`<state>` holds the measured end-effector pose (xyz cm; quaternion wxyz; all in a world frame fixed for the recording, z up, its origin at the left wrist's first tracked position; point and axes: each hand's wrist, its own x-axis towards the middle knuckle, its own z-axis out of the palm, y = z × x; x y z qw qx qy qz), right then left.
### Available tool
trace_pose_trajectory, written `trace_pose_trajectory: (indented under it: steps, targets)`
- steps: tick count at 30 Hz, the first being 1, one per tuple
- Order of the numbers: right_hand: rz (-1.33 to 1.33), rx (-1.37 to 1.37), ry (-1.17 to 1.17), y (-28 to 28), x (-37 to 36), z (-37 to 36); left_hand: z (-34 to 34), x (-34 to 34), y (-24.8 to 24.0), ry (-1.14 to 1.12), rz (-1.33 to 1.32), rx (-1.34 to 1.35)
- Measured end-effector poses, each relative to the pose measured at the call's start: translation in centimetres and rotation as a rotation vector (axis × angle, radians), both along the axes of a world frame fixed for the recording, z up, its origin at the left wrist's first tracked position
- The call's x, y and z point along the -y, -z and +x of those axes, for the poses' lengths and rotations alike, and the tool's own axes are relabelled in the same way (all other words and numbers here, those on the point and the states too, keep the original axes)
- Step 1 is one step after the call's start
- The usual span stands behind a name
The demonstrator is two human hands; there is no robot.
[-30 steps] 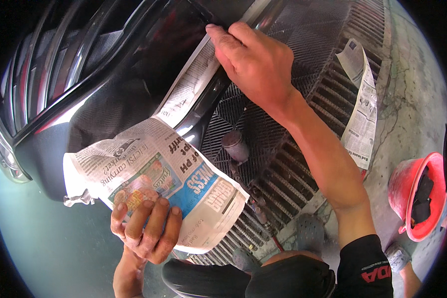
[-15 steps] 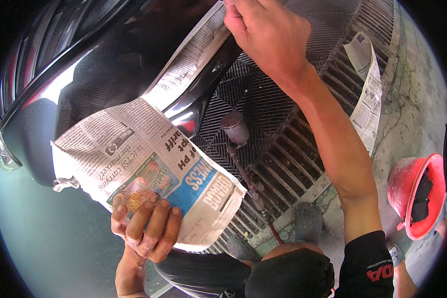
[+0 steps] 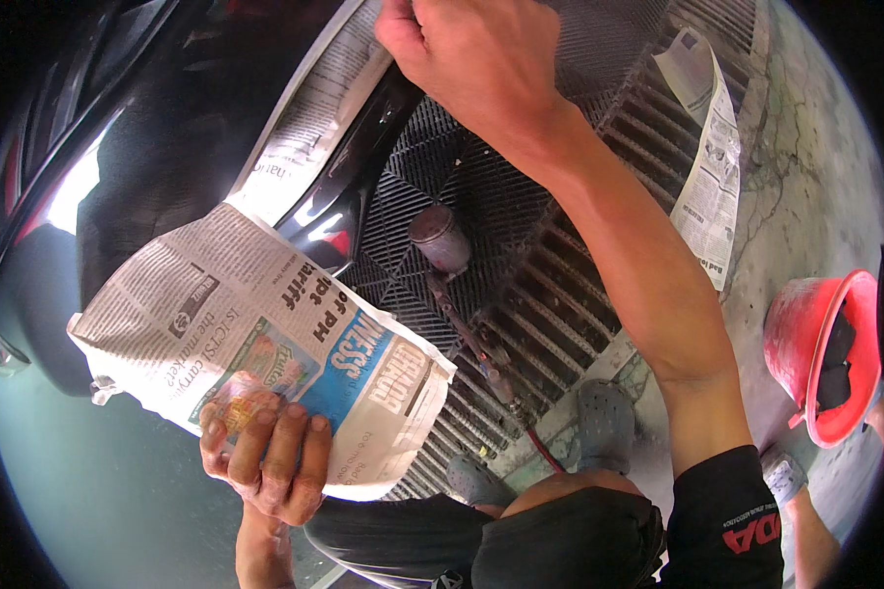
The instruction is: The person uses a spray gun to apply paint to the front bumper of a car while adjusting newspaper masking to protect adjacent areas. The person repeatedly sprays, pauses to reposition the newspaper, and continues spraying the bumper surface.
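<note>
A sheet of newspaper (image 3: 192, 344) hangs over the lower part of a glossy black car panel (image 3: 157, 167). My left hand (image 3: 270, 461) is closed on its lower edge, fingers curled over the printed side and thumb hidden. A narrow newspaper strip (image 3: 300, 147) runs up from the sheet along the panel, next to a shiny black trim edge (image 3: 329, 211). At the strip's upper part my right hand (image 3: 476, 69) is balled up against the paper. Its fingertips are hidden at the top of the view, so what they pinch cannot be made out.
A spray gun with a round cup (image 3: 440, 239) and a red hose (image 3: 548, 454) lies on the ribbed grating (image 3: 530, 294). Loose newspaper (image 3: 712, 177) lies at its right edge. A red bucket (image 3: 794, 329) holds dark pieces. Another person's foot (image 3: 784, 479) is near it.
The whole view has shifted, so the panel, paper and spray gun appear further left. Both hands keep their places on the paper, closed as before.
</note>
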<state>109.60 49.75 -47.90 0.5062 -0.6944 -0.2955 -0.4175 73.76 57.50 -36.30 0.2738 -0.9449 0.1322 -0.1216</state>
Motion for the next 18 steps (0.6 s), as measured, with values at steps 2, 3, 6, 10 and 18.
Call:
trace_pose_trajectory:
  steps: [2, 3, 6, 10, 18]
  targets:
    - [0.004, -0.006, -0.005, 0.3, -0.1, -0.1, -0.1, 0.0, 0.1, -0.011, 0.006, -0.007]
    - [0.011, -0.004, -0.01, 0.4, -0.1, -0.1, -0.1, 0.0, 0.2, -0.015, 0.006, -0.008]
    - [0.006, -0.023, -0.026, 0.7, -0.4, -0.1, -0.1, 0.0, 0.4, -0.023, -0.004, -0.008]
    - [0.053, 0.013, -0.045, 1.2, -0.6, -0.2, -0.1, 0.0, 0.7, -0.029, -0.013, -0.008]
    - [0.064, -0.064, -0.113, 1.7, -1.0, -1.0, -0.1, 0.0, 1.0, -0.033, -0.004, -0.006]
